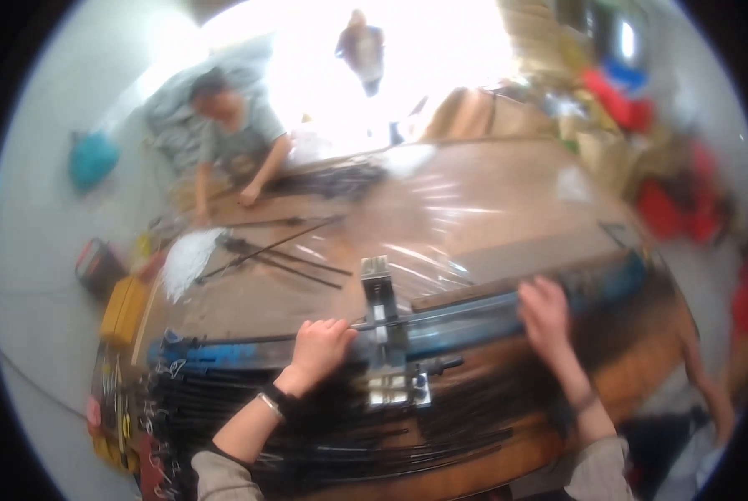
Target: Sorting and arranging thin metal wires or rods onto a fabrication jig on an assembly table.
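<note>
Presently, clock positions read from the metal fixture [385, 336] on the counter [516, 179]. Left hand [322, 344]: 9 o'clock, grip curled shut around a slim black rod [249, 339], which runs from 9 o'clock toward the fixture. Right hand [544, 316]: 3 o'clock, fingers bent over the blue strip [457, 331], blurred; cannot tell whether its grip pinches anything. Black cables [332, 430], bundle: 6 to 8 o'clock. Step in hand, by judgement: lining up the rod at the fixture. Next move likely calls for a steady left grip, rod level.
</note>
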A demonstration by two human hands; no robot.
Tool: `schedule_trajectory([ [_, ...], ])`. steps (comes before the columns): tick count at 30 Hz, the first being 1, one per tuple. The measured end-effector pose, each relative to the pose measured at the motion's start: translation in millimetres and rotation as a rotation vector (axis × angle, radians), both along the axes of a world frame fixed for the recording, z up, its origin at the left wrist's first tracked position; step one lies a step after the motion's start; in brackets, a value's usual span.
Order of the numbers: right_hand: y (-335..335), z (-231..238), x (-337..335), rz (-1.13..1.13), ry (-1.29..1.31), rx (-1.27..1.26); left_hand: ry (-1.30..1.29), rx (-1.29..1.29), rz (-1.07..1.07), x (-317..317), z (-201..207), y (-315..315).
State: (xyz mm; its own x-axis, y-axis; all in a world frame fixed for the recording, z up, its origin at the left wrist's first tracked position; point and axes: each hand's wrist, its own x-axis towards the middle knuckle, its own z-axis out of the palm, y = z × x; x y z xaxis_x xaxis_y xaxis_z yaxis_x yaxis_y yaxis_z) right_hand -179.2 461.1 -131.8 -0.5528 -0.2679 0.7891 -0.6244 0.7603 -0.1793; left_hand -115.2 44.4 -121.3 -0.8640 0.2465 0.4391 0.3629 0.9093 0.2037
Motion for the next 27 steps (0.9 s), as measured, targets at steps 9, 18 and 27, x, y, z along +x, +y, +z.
schedule_trajectory([
  [9, -25.1, -6.0, 66.6, 0.246, -0.199, 0.046, -0.180, -0.059, 0.082, -12.1, 23.8, 24.2],
  [18, -68.5, -24.4, 68.1, 0.394, -0.407, -0.072, -0.147, -0.039, 0.066, 0.4, 20.3, 20.1],
  [27, -62.4, -25.0, 30.5, 0.569, -0.395, -0.004, 0.158, -0.099, -0.116, -34.1, -6.0, 14.7],
])
